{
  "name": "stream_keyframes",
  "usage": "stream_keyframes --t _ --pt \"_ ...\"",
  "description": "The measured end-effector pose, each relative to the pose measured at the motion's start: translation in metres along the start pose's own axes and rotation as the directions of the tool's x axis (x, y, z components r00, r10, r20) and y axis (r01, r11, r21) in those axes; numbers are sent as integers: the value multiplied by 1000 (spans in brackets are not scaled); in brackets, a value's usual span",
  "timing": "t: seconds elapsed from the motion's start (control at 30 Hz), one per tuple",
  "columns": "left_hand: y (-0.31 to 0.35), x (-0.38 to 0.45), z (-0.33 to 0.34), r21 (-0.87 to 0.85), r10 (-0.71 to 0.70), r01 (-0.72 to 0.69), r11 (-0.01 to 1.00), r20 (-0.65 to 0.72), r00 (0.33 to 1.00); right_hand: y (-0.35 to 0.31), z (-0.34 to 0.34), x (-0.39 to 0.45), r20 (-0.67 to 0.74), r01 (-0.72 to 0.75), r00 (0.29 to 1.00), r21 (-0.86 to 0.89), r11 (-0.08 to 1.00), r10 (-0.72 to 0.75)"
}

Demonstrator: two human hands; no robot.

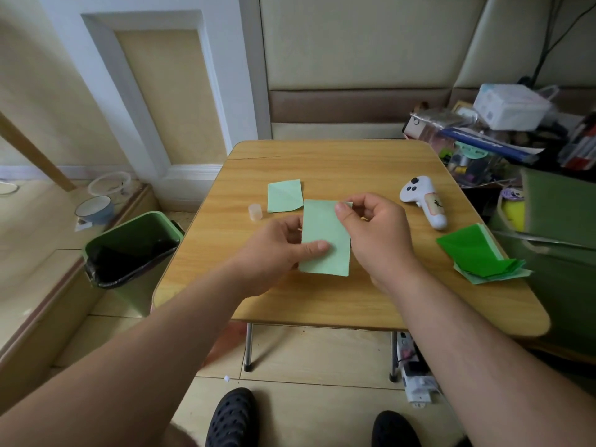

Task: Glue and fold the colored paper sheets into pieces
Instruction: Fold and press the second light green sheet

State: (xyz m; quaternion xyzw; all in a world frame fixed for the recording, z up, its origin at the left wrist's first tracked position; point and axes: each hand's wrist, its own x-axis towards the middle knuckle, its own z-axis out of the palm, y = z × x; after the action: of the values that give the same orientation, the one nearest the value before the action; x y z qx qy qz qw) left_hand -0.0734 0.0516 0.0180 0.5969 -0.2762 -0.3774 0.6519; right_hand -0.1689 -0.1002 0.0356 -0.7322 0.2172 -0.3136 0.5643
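Note:
A pale green folded paper sheet [325, 237] is held just above the wooden table [322, 301]. My left hand [277, 250] grips its lower left part, thumb lying on top. My right hand [371, 227] pinches its upper right corner between thumb and fingers. Behind it a second pale green folded piece [284, 195] lies flat on the table. A stack of bright and pale green sheets [477, 253] sits at the table's right edge. A small translucent glue cap or tube [255, 212] stands to the left of the held sheet.
A white controller [425, 201] lies at the back right of the table. A green waste bin with a black liner [129, 250] stands left of the table. Cluttered boxes [509, 124] and a green container [561, 214] crowd the right side. My black shoes [232, 421] show below.

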Motion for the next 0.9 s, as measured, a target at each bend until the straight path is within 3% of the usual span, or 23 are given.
stream_keyframes --t 0.17,0.4,0.53,0.63,0.9 --pt "-5 -10 2 338 -43 -7 941 140 989 -7 2 6 -66 -39 997 113 993 47" --pt "6 -18 -5 140 -69 32 990 267 961 -9 3 15 -113 -1 993 176 984 21" --pt "7 -14 -4 -103 -40 56 993 150 988 -10 6 13 -102 32 995 156 987 -17" --pt "9 -12 1 -20 0 1 1000 41 999 -11 5 11 -107 45 994 144 989 -29" --pt "5 -11 -4 122 72 -76 990 33 997 -16 7 8 -113 45 993 147 988 -28"
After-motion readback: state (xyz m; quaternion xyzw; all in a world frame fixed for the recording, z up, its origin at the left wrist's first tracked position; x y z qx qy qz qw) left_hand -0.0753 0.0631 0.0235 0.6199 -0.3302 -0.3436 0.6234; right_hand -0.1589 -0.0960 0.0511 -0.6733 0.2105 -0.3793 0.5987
